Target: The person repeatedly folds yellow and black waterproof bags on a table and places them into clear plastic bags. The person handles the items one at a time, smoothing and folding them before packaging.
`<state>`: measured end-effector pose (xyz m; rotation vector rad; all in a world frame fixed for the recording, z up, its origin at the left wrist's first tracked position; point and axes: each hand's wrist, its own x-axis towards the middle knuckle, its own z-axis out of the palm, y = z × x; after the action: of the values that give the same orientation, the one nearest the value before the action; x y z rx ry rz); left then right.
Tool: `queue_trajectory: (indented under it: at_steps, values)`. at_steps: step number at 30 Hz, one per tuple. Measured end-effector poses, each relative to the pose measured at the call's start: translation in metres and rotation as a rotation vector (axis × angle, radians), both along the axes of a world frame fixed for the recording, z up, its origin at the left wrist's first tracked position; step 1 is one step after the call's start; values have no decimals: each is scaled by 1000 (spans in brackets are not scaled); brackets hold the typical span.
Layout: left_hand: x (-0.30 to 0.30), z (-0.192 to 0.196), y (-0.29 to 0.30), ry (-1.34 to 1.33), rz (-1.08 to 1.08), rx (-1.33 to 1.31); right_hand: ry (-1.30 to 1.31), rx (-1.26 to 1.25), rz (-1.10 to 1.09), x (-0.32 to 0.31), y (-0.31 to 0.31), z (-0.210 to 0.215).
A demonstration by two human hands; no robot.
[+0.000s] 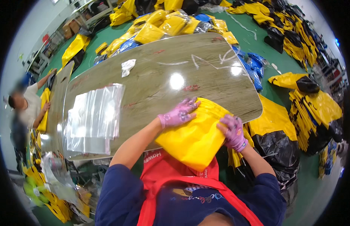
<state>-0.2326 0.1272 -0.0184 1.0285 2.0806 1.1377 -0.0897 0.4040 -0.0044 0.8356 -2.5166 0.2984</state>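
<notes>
A folded yellow piece of smooth, plastic-like material point(193, 137) lies over the table's near edge, its lower part hanging toward my red apron. My left hand point(181, 113), in a pink patterned glove, grips its upper left edge with the fingers along the top. On the right side, my right hand point(233, 131) in a matching glove is closed around the edge. The thumbs and the underside of the piece are mostly hidden. A stack of clear plastic bags point(94, 116) rests on the table to the left of my left hand.
The wood-patterned table point(152, 75) has a crumpled white scrap point(127, 67) on it. Packed yellow bundles point(150, 34) are heaped beyond its far edge. Yellow-and-black pieces point(274, 132) are piled at my right. Another person point(29, 101) handles yellow material at far left.
</notes>
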Motion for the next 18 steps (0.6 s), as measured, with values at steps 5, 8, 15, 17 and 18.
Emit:
queue_trajectory:
  at_steps: [5, 8, 15, 17, 18]
  values:
    - [38, 14, -31, -350, 343, 723, -385, -855, -297, -9, -16, 12]
    - [73, 20, -22, -108, 766, 346, -1037, -1502, -432, -38, -44, 22]
    - [-16, 89, -31, 939, 480, -519, -1436, -1156, -337, -87, -55, 11]
    - [-37, 78, -5, 752, 173, -467, -1450, -1178, -376, -89, -52, 8]
    - [-42, 45, 1, 782, 130, -342, -1475, -1171, -392, -88, -53, 11]
